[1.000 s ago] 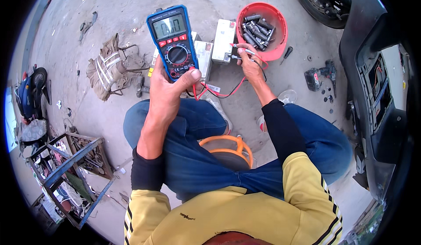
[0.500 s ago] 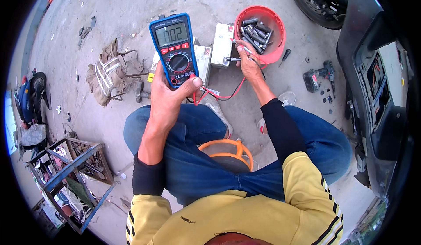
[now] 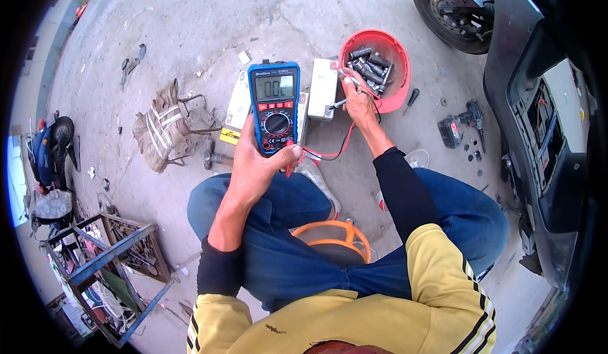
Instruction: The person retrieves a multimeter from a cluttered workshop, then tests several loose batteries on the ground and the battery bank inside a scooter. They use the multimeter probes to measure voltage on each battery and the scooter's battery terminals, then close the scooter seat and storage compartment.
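My left hand (image 3: 253, 173) grips a blue-framed digital multimeter (image 3: 277, 124) from below, thumb across its lower front, display facing up. In my right hand (image 3: 360, 105) are two test probes (image 3: 339, 104), one red and one black. Their tips are at the right end of the top of a white battery (image 3: 322, 94); whether both touch the terminals I cannot tell. Red and black test leads (image 3: 329, 156) run from the meter to the probes. Another whitish battery (image 3: 238, 103) with a yellow label lies partly hidden behind the meter.
A red upturned helmet-like bowl (image 3: 400, 97) holds several metal sockets (image 3: 373, 69). Around it lie a screwdriver (image 3: 413, 96) and a cordless drill (image 3: 465, 126). A hammer (image 3: 215, 159) and folded canvas stool (image 3: 161, 126) are left. A scooter (image 3: 532, 100) stands right, a metal frame (image 3: 107, 259) lower left.
The view has shifted, so the ground things sit lower in it. My left hand has brought the multimeter rightward and nearer me, and its display reading differs. The probes stay at the battery.
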Demonstrator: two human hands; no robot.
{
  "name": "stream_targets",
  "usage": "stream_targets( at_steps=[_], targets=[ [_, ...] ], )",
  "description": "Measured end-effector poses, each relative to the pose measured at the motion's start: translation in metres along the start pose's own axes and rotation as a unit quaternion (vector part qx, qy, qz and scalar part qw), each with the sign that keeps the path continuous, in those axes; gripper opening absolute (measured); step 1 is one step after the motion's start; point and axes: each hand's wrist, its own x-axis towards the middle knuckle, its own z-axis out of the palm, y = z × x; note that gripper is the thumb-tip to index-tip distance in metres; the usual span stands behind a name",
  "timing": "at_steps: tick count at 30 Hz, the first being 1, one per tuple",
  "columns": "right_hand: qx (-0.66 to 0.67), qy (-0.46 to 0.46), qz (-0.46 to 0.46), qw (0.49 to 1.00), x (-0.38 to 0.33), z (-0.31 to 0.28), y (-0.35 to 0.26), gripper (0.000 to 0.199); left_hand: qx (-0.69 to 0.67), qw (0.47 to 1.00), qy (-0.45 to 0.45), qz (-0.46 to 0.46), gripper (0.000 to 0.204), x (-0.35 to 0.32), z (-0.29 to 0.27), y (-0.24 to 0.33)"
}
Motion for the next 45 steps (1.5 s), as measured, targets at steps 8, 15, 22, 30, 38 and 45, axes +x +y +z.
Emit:
stream_targets(
  at_steps=[8, 15, 22, 30, 38, 45],
  targets=[
    [0.001, -0.004, 0.019, 1.0, 0.002, 0.002, -0.005, 0.042, 0.0, 1.0, -0.005, -0.01, 0.059, 0.0, -0.001, -0.001],
    [0.022, -0.002, 0.019, 1.0, 0.009, 0.0, 0.008, 0.039, 0.006, 1.0, -0.011, -0.01, 0.064, 0.002, 0.002, -0.001],
    [0.026, 0.002, 0.018, 1.0, 0.006, 0.0, 0.005, 0.04, 0.01, 1.0, -0.008, -0.01, 0.065, 0.003, 0.003, -0.003],
    [0.041, 0.026, 0.012, 0.999, 0.005, 0.002, 0.005, 0.033, 0.018, 1.0, 0.007, -0.021, 0.065, 0.004, 0.005, -0.001],
    [0.038, 0.01, 0.019, 0.999, 0.009, 0.001, 0.008, 0.037, 0.022, 1.0, 0.0, -0.019, 0.065, 0.006, 0.004, -0.004],
    [0.025, 0.014, 0.018, 0.999, 0.008, 0.001, 0.007, 0.038, 0.029, 0.999, -0.004, -0.015, 0.066, 0.006, 0.003, -0.005]
  ],
)
